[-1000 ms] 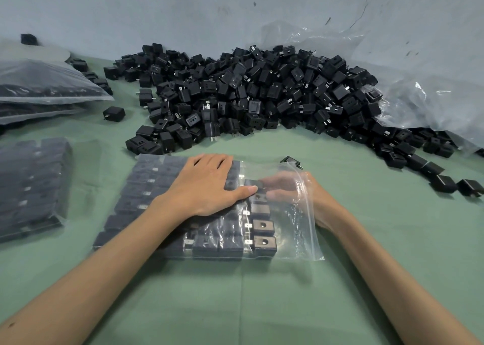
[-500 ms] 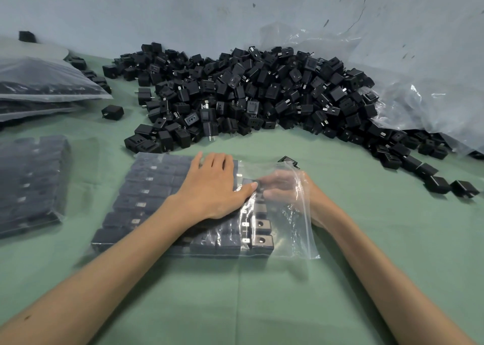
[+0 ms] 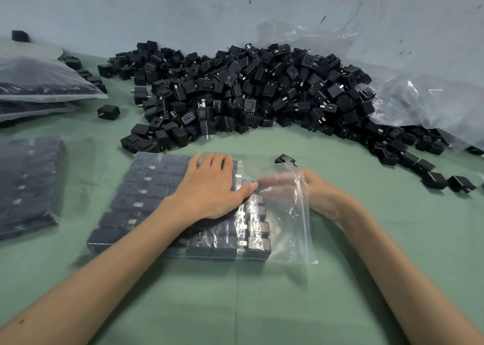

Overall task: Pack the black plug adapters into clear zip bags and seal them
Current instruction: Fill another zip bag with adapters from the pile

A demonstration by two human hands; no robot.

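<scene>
The step in hand is judged to be the filling of the column nearest the mouth of the clear zip bag (image 3: 288, 229), which lies flat on the green table (image 3: 262, 305) in front of the person, its opening turned to the right. For this to be done well, the rows of black plug adapters (image 3: 146, 195) already inside should be held flat and tight so that none is tipped as another is slid in. The new piece should be set square against its neighbours, since a crooked one would likely bulge the bag and hinder the zip strip. Slack plastic should be left at the mouth for sealing. The left hand (image 3: 209, 187) is laid palm-down on the bag over the packed rows, fingers straight, thumb stretched toward the opening; nothing is gripped by it. The right hand (image 3: 311, 192) is pushed into the bag's mouth, its fingers (image 3: 277, 183) seen only as a blur through the plastic — whether an adapter is pinched by them cannot be told. The loose pile (image 3: 248, 93) is heaped behind, apart from the bag, and one stray adapter (image 3: 285, 159) lies just beyond the mouth.
</scene>
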